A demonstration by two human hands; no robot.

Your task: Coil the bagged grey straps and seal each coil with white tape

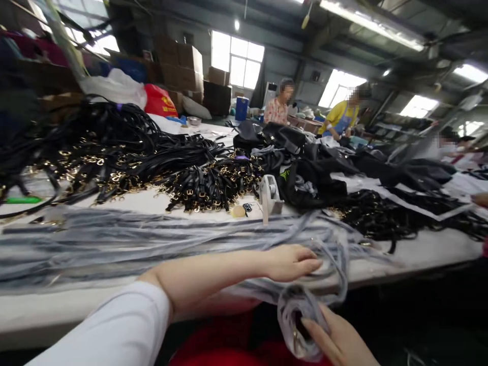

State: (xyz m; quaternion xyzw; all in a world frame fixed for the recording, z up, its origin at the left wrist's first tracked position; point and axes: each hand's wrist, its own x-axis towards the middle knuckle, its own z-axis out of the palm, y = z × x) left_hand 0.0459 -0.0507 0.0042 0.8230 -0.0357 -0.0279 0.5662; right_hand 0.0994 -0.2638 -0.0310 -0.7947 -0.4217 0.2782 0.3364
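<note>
My left hand [292,262] lies palm down on a spread of long grey straps [152,239] at the near edge of the white table [419,249]; its fingers press the straps flat. Below the table edge, my right hand [337,338] grips a bunched loop of the same grey straps [295,310], which hang off the table. My left sleeve is white.
Heaps of black straps with gold buckles [206,185] and black fabric [308,173] cover the far table. A white tape dispenser [270,195] stands behind the grey straps. Other people [280,104] work at the back. Cardboard boxes [183,66] are stacked far left.
</note>
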